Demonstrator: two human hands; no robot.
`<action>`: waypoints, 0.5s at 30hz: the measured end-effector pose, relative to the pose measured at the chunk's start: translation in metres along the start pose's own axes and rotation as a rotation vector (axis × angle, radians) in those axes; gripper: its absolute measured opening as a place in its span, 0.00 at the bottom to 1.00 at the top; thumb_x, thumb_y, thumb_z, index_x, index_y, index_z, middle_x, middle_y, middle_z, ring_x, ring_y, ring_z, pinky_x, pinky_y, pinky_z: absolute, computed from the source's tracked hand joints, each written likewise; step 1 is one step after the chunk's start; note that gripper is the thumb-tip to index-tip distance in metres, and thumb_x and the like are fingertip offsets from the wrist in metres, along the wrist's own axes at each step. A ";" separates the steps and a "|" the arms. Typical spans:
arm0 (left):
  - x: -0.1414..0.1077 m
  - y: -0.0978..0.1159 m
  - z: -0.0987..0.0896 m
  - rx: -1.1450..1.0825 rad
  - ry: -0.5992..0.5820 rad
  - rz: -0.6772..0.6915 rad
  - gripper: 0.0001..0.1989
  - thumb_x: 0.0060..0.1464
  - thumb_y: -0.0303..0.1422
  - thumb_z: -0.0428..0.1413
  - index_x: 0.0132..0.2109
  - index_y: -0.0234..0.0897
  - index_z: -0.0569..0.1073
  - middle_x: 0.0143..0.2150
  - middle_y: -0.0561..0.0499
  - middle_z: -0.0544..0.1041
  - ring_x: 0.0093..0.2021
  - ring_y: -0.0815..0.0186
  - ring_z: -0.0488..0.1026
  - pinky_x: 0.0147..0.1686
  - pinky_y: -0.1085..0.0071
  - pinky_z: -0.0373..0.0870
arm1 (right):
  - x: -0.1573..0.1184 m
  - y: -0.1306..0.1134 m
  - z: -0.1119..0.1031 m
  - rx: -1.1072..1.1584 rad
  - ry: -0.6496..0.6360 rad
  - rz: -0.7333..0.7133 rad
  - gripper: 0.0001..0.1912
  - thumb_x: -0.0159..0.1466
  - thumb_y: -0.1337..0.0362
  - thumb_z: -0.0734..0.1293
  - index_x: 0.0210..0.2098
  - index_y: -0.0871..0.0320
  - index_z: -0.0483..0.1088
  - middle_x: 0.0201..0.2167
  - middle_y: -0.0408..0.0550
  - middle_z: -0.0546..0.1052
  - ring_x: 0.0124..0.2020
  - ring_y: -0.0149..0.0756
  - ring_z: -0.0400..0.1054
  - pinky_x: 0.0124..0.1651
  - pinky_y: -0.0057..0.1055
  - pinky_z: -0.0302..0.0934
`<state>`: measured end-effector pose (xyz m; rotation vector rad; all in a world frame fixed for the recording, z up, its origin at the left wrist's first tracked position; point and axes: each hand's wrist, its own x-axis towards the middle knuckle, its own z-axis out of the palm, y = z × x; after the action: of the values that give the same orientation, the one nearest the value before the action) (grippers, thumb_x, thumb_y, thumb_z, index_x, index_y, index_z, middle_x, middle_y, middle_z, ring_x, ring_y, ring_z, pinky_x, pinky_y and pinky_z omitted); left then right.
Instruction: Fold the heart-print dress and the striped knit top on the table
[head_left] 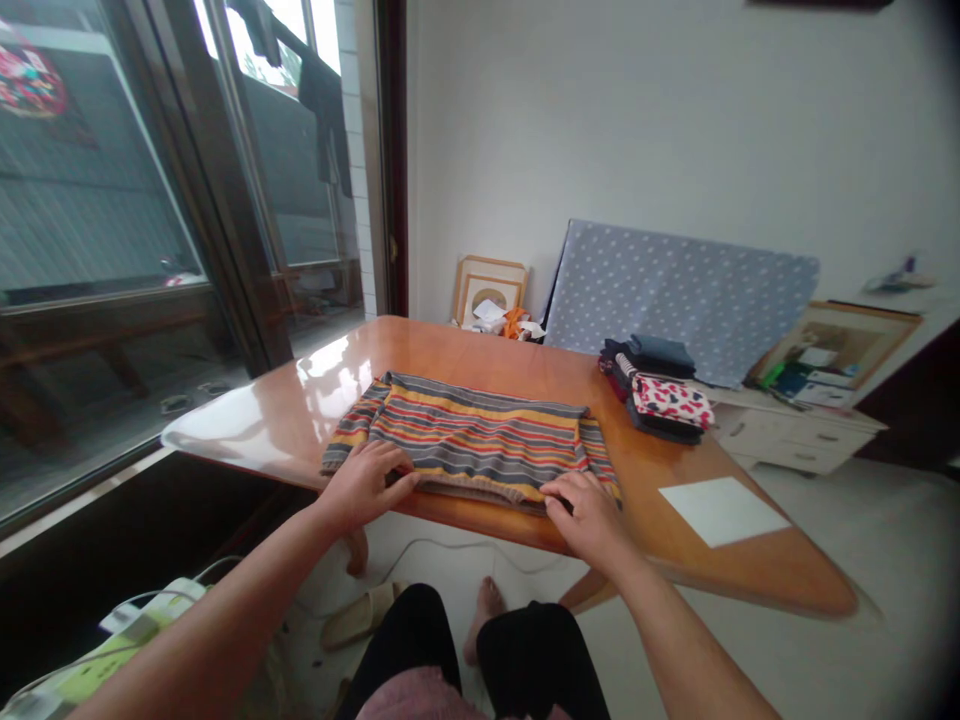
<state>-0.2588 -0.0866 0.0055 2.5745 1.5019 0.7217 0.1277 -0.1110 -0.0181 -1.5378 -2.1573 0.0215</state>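
Note:
A striped sweater in grey, yellow and red lies on the wooden table, its sleeves tucked along both sides and its brown ribbed hem toward me. My left hand is at the near left corner, fingers curled over the cloth and thumb by the hem. At the near right corner, my right hand has its fingers bent over the same edge. Both hands look closed on the hem, though the fingertips are partly hidden.
Folded clothes are stacked on the table's right side, with a white sheet nearer the right corner. The glossy wooden table has its near edge just before my knees. A slipper, a cable and a power strip are below.

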 end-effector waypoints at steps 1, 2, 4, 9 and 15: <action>0.005 0.000 -0.001 -0.004 0.028 -0.015 0.14 0.64 0.43 0.51 0.39 0.42 0.76 0.39 0.48 0.77 0.44 0.58 0.72 0.49 0.61 0.65 | 0.003 0.000 -0.001 0.005 0.029 0.004 0.10 0.66 0.60 0.64 0.42 0.47 0.78 0.45 0.45 0.79 0.48 0.44 0.68 0.54 0.39 0.57; 0.011 -0.001 -0.001 -0.005 0.057 -0.029 0.16 0.66 0.44 0.49 0.38 0.41 0.76 0.38 0.48 0.77 0.44 0.58 0.72 0.49 0.61 0.65 | 0.007 -0.001 -0.003 0.002 0.062 0.010 0.11 0.67 0.59 0.64 0.43 0.48 0.78 0.45 0.46 0.79 0.48 0.44 0.68 0.54 0.39 0.57; 0.022 -0.005 0.000 -0.004 0.097 -0.045 0.18 0.68 0.44 0.46 0.40 0.41 0.77 0.39 0.47 0.78 0.45 0.57 0.73 0.49 0.62 0.66 | 0.013 -0.001 -0.005 -0.028 0.113 0.032 0.12 0.69 0.58 0.63 0.44 0.49 0.77 0.46 0.48 0.79 0.48 0.45 0.68 0.54 0.39 0.57; 0.022 -0.028 0.018 0.059 -0.005 -0.055 0.22 0.64 0.50 0.51 0.55 0.43 0.76 0.58 0.44 0.75 0.58 0.51 0.70 0.58 0.55 0.62 | 0.008 0.007 0.002 -0.123 0.033 0.121 0.09 0.67 0.58 0.65 0.41 0.50 0.77 0.44 0.49 0.79 0.48 0.46 0.69 0.53 0.39 0.56; 0.019 -0.039 0.022 0.018 -0.049 -0.106 0.24 0.62 0.53 0.52 0.56 0.43 0.76 0.58 0.44 0.76 0.57 0.51 0.70 0.59 0.56 0.62 | 0.008 0.016 0.001 -0.099 0.004 0.138 0.09 0.68 0.58 0.64 0.40 0.50 0.77 0.41 0.47 0.78 0.46 0.43 0.71 0.51 0.37 0.57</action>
<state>-0.2724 -0.0473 -0.0190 2.4837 1.6222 0.6316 0.1398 -0.0981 -0.0204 -1.7395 -2.0731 -0.0425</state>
